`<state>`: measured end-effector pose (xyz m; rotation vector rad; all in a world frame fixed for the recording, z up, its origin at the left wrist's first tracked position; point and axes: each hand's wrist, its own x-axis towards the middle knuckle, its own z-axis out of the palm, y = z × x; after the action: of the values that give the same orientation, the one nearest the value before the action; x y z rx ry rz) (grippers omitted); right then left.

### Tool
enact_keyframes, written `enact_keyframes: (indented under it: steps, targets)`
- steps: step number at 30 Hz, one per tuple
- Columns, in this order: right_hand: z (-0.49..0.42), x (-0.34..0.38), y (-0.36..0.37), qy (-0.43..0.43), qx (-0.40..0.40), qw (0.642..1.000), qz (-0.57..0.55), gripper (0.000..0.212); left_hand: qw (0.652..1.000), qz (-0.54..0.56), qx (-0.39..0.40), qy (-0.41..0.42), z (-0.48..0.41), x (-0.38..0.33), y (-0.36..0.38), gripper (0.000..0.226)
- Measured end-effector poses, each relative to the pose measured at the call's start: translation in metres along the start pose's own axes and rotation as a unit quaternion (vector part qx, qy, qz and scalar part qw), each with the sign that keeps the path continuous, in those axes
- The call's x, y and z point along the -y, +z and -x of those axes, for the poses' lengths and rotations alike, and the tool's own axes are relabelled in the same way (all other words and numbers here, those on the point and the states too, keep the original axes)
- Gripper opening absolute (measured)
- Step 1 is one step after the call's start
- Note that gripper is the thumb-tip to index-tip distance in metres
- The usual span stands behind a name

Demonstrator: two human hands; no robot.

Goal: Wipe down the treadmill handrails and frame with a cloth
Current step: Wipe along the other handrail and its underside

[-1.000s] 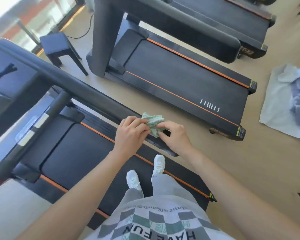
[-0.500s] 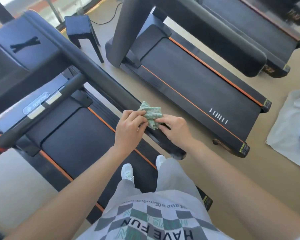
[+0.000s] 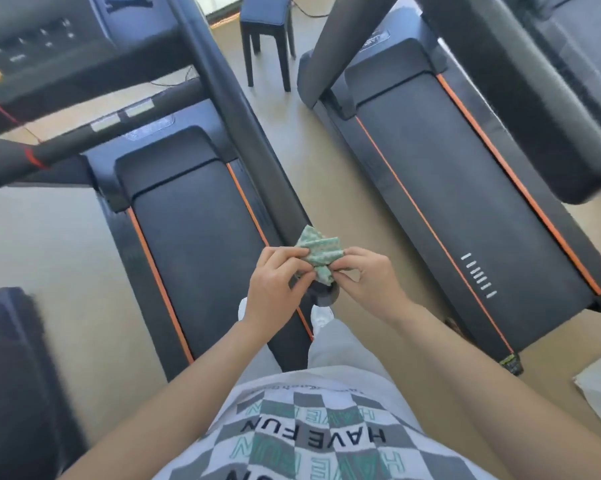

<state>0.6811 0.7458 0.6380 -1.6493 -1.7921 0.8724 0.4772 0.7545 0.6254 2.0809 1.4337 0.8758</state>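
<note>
A small green patterned cloth (image 3: 319, 252) is bunched between both my hands, just above the near end of the treadmill's right handrail (image 3: 243, 133). My left hand (image 3: 274, 289) pinches its left edge and my right hand (image 3: 368, 278) pinches its right and lower edge. The black handrail runs from the console (image 3: 42, 46) at the top left down to its rounded end under my hands. Below lies the black belt (image 3: 195, 244) with orange side stripes. I stand beside the treadmill's right edge.
A second treadmill (image 3: 465, 209) lies parallel on the right, with a strip of tan floor between. A dark stool (image 3: 267, 32) stands at the top centre. A dark padded object (image 3: 11, 375) fills the lower left. A pale sheet's corner (image 3: 600, 386) shows at the right edge.
The view has swung left, so the treadmills now run nearly straight up the frame. Both hands kept hold of the cloth and have slid to the handrail's near end.
</note>
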Motion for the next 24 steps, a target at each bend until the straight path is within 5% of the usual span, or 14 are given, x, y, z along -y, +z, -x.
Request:
enact_keyframes:
  steps: [10, 16, 20, 24]
  targets:
    - [0.015, -0.001, -0.002, 0.095, 0.004, 0.991, -0.095, 0.018, 0.989, 0.025, -0.038, -0.141, 0.035, -0.039, 0.016, 0.017]
    - [0.011, -0.005, 0.007, 0.015, -0.007, 0.999, -0.05, 0.046, 0.986, 0.037, -0.11, -0.121, 0.046, -0.034, 0.031, 0.015]
    - [0.023, -0.012, 0.015, -0.011, -0.033, 0.999, -0.026, 0.035, 0.98, 0.053, -0.143, -0.13, 0.06, -0.033, 0.042, 0.016]
    - [0.041, -0.015, 0.024, 0.056, -0.058, 0.994, -0.078, 0.021, 0.972, 0.057, -0.178, -0.141, 0.073, -0.038, 0.059, 0.014]
